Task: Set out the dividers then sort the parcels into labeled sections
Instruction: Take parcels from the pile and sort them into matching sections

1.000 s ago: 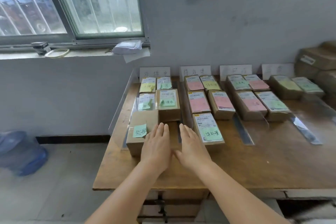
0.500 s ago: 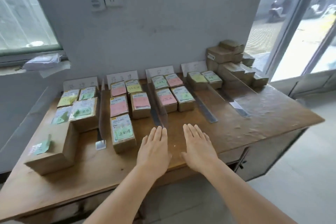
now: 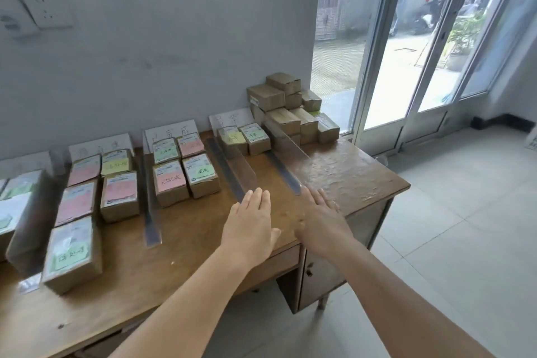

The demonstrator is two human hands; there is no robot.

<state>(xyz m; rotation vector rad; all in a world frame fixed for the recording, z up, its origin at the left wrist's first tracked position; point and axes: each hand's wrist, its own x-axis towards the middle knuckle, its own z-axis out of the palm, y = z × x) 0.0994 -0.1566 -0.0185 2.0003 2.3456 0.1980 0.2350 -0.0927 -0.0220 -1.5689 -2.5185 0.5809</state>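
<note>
Fingers straight and together, a person's left hand (image 3: 250, 224) and right hand (image 3: 322, 218) hover flat, holding nothing, over a wooden desk (image 3: 348, 171), just before two clear dividers (image 3: 232, 165). Labelled parcels (image 3: 171, 186) sit in rows between dividers; unsorted boxes (image 3: 287, 107) stack at the back-right corner.

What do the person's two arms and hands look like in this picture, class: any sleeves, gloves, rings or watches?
Both forearms are bare as far as the picture shows: no sleeve reaches them. The left hand and right hand wear no gloves, and no watch or bracelet shows at either wrist. No ring is plainly visible on the fingers. The nails look short and unpainted, though they are small in the picture.
</note>
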